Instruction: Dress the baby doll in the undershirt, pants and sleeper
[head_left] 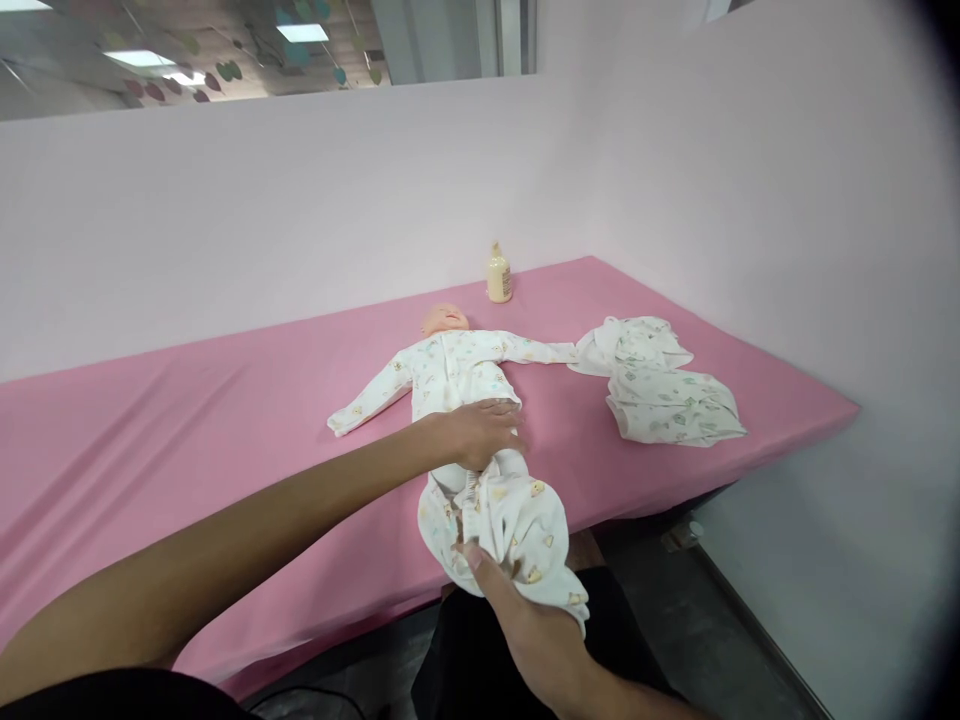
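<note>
A baby doll [445, 319] lies on its back on the pink-covered table, arms spread, wearing a white printed top [448, 372]. My left hand [484, 432] reaches across its lower body, fingers curled over the far side; what lies under the palm is hidden. White baby trousers [536, 530] with yellow bear prints are bunched around the doll's lower end and hang over the table's front edge. My right hand [529, 625] grips them from below, thumb on top and the other fingers hidden in the cloth.
Folded white printed baby clothes [675, 405] lie to the right, touching the doll's sleeve end. A cream pump bottle [499, 277] stands behind the doll. The pink table cover [187, 440] meets white walls at the back and right.
</note>
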